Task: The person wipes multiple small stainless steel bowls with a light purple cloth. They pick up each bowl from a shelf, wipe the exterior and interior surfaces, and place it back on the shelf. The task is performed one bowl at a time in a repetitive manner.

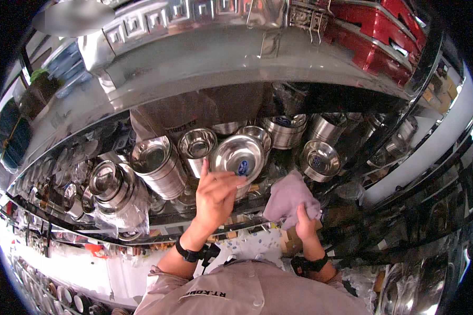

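My left hand (217, 193) is at the near rim of a shiny steel bowl (236, 153) with a blue oval sticker inside. One finger points up beside a smaller steel container (198, 146), and the others overlap the bowl's rim. Whether they grip the bowl or only touch it is hidden. A mauve cloth (289, 199) is bunched in my right hand (306, 225), its thumb lying over the fabric. Beyond the cloth, to the right, stands another steel bowl (320, 160) with a dark mark inside. Both wrists wear black straps.
Ribbed steel containers (159, 167) stand left of the bowl on a dark glass shelf. Farther left is a stack of steel pots (106, 183), partly in clear plastic. More steel pots (285, 130) line the back. Above hangs a grey countertop edge (220, 59); red metal boxes (378, 39) sit upper right.
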{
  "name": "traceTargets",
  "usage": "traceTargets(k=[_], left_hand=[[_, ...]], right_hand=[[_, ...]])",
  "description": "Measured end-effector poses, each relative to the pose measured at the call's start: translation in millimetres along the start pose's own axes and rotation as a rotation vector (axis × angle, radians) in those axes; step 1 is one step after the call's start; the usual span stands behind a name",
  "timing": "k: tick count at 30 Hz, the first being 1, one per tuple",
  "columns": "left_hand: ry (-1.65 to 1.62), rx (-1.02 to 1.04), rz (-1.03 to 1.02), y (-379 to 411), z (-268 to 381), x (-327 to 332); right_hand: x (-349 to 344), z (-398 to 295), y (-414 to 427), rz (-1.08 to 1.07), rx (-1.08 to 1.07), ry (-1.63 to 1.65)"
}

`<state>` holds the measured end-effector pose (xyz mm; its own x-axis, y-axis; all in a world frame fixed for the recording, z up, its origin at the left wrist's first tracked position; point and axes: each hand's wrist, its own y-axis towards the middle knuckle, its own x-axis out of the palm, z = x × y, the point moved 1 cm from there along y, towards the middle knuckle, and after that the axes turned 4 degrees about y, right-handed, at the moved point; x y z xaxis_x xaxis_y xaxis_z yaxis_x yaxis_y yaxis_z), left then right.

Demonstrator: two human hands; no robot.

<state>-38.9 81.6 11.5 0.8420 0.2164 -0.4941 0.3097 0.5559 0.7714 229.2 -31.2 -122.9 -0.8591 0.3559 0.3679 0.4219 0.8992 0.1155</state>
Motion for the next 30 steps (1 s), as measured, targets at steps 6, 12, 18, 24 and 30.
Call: traceTargets(k=[6, 12, 18, 24, 30], left_hand=[[-0.294, 0.17, -0.104, -7, 18, 10], [-0.605, 0.283, -0.373, -25, 30, 26], [-0.697, 0.359, -0.422, -37, 37, 19], [-0.544, 0.396, -0.514, -50, 61, 28], [-0.406, 0.387, -0.385, -52, 88, 36]], right_hand=[[-11, 11, -44, -0.223, -0.123, -0.033], [18, -11, -58, -0.047, -0.015, 0.343], [102, -118, -29, -0.449, -0.148, 0.31], [20, -49, -65, -0.523, 0.145, 0.359], [1, -75, -94, -0.167, 0.348, 0.262]])
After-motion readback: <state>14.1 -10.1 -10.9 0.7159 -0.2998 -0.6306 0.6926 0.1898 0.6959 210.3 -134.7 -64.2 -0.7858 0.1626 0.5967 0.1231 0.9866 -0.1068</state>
